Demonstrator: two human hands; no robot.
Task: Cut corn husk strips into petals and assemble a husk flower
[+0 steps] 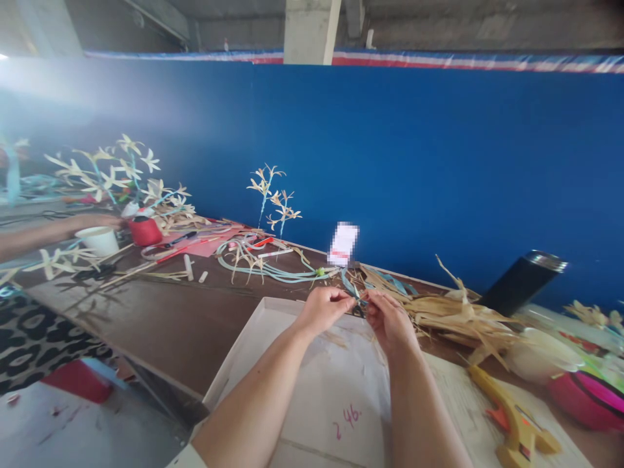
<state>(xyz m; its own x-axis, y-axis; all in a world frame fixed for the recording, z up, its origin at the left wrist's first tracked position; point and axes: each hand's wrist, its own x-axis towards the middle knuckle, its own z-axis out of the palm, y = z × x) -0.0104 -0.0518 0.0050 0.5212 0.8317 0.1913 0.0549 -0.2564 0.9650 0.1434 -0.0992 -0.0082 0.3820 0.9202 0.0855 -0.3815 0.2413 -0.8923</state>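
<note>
My left hand (327,308) and my right hand (387,316) meet fingertip to fingertip above the far edge of a white box lid (312,396). Both are closed in a pinch. A thin blue strip (347,283) comes up from my left fingertips, and a bit of blue and something small and dark show between the hands. What my right fingers hold is too small to make out. Dry tan husks (448,315) lie just right of my right hand. Behind my hands a phone (343,244) with a blurred screen leans upright.
Pale husk flowers (267,185) stand near the blue wall panel (439,149). Pale green tubing (273,276) lies coiled at left. A black flask (521,283), yellow glue gun (511,416) and pink pouch (585,398) are at right. Another person's arm (58,235) reaches past a white cup (99,242).
</note>
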